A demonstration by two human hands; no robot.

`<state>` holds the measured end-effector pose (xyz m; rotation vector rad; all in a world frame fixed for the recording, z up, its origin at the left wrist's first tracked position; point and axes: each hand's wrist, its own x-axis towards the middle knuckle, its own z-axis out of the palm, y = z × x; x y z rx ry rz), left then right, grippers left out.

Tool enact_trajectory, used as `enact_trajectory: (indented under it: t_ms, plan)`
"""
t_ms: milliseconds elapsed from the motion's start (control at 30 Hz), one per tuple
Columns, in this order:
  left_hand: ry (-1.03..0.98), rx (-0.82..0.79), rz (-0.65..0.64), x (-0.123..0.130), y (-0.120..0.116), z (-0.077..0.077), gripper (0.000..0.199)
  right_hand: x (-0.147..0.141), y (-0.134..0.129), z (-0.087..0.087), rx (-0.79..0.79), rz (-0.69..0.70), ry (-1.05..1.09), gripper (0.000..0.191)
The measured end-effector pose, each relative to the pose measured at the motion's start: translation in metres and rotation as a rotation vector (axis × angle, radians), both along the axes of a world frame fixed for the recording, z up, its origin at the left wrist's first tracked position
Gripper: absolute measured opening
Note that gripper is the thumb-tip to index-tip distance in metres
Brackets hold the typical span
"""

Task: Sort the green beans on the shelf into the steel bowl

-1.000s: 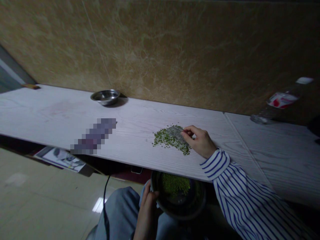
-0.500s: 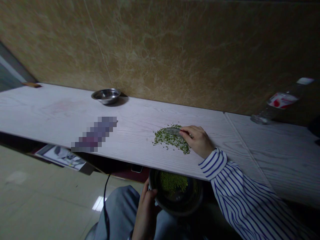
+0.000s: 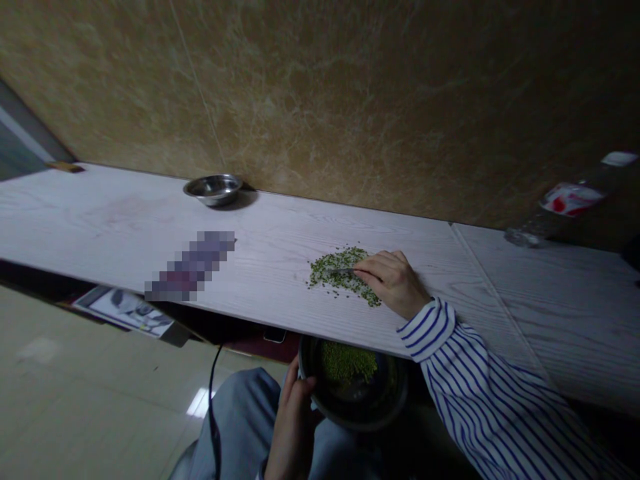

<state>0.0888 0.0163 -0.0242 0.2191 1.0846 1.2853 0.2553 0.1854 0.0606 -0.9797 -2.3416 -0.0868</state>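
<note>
My right hand (image 3: 393, 281) pinches a thin grey blade-like piece (image 3: 341, 271), whose exact kind I cannot make out. It lies edge-on among small green beans (image 3: 357, 285) spread in a loose patch on the white wood-grain tabletop. Below the table's front edge, my left hand (image 3: 294, 407) grips the left rim of a dark round bowl (image 3: 360, 423) above my lap. More green beans (image 3: 347, 360) are heaped in the bowl's far part, and the tabletop edge covers some of its far rim.
A shallow metal bowl (image 3: 214, 199) stands by the wall at the back left. Left of the beans lies a pixelated flat object (image 3: 193, 267). A clear bottle with a red-and-white label (image 3: 570, 199) stands at the right. Under the table a dark cable (image 3: 212, 407) hangs.
My right hand has turned the grey piece, which showed its broad face before and now looks like a thin line among the beans. My left hand still holds the bowl in place.
</note>
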Motion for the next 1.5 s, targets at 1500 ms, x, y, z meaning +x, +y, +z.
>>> enact_trajectory:
  t_ms: [1500]
  plan:
    - [-0.043, 0.018, 0.012, -0.025, -0.003, -0.002, 0.059, -0.07, 0.036, 0.034, 0.075, 0.055, -0.341, 0.018]
